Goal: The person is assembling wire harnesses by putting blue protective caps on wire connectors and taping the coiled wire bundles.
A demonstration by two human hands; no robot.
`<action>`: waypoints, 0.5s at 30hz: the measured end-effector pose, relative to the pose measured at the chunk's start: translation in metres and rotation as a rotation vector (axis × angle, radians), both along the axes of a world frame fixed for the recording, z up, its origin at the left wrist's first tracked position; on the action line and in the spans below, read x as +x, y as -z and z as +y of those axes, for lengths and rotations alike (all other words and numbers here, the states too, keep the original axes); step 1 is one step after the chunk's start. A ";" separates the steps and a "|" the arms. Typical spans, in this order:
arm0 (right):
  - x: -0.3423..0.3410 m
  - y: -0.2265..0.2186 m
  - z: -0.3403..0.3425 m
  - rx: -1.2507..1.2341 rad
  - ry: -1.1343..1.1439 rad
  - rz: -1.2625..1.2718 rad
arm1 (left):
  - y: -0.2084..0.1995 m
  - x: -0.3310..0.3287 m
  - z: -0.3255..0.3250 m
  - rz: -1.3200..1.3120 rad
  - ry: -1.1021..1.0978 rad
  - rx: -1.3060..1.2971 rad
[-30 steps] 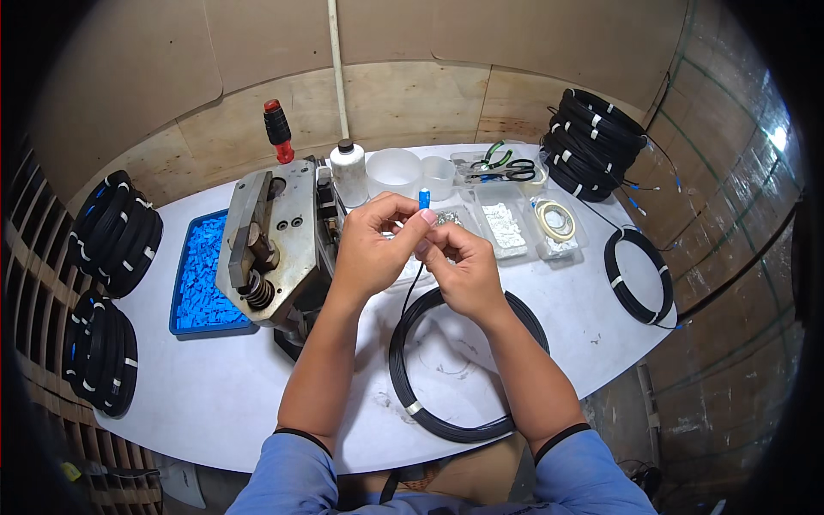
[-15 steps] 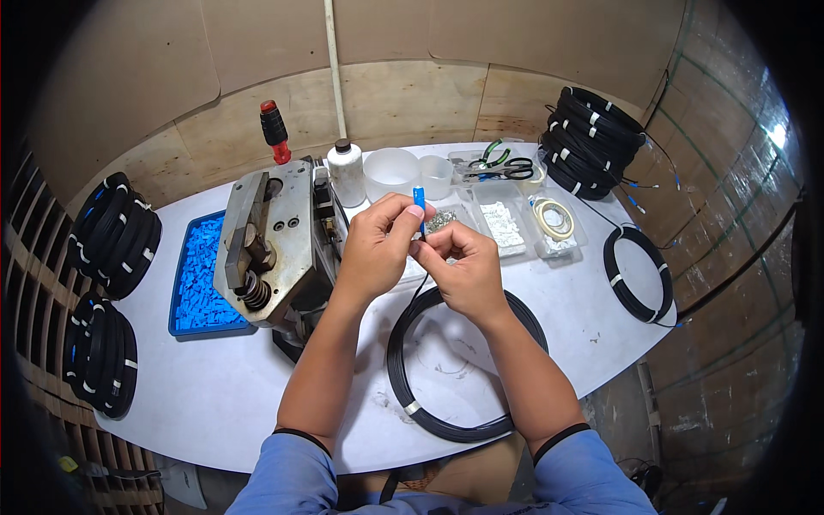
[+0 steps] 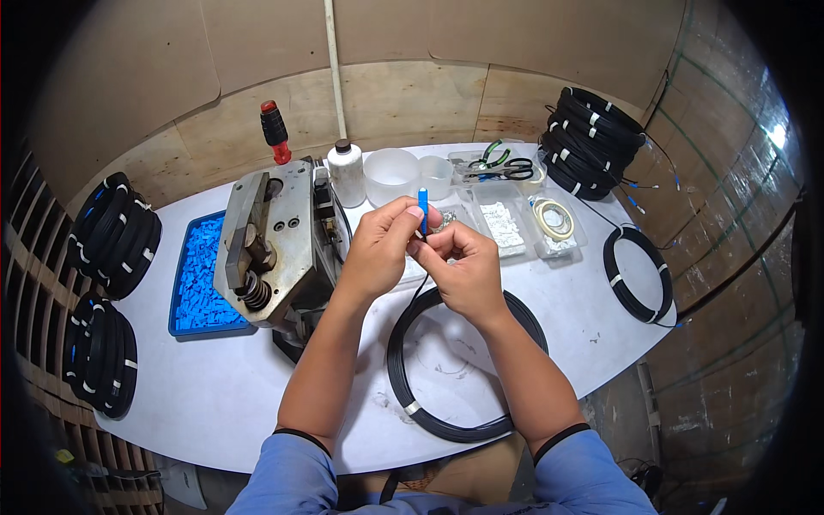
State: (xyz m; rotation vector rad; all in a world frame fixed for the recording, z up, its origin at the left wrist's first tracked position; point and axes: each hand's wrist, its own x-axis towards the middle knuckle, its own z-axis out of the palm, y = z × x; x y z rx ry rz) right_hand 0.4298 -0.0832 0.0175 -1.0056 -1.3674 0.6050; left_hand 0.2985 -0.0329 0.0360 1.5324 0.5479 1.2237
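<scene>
A small blue plastic connector (image 3: 423,202) stands upright on the end of a thin black cable (image 3: 418,290). My left hand (image 3: 384,243) is closed in a pinch around the connector, thumb against its side. Just below it, the fingers of my right hand (image 3: 463,264) are closed on the cable where it enters the connector. That junction is partly hidden by my fingertips. From there the cable runs down to a black cable coil (image 3: 397,365), bound with white tape, lying on the table between my forearms.
To the left stand a metal press (image 3: 287,232) and a blue tray (image 3: 176,330) of small blue pieces. White bottle (image 3: 347,176), round tubs (image 3: 390,176), scissors (image 3: 506,170) and parts boxes (image 3: 502,230) line the back. Cable coils (image 3: 592,142) are stacked at both sides.
The blue connector has turned slightly and shifted a little to the right, showing more of its broad side. Both hands stay almost in place.
</scene>
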 end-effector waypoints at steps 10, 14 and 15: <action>-0.001 0.001 0.000 0.035 0.029 -0.009 | 0.000 0.001 -0.001 0.012 -0.008 0.055; -0.001 0.002 0.000 0.036 0.030 -0.034 | 0.000 0.001 0.000 -0.003 -0.032 0.026; -0.001 0.002 0.000 0.036 0.031 -0.034 | 0.002 0.001 0.001 0.004 -0.029 0.030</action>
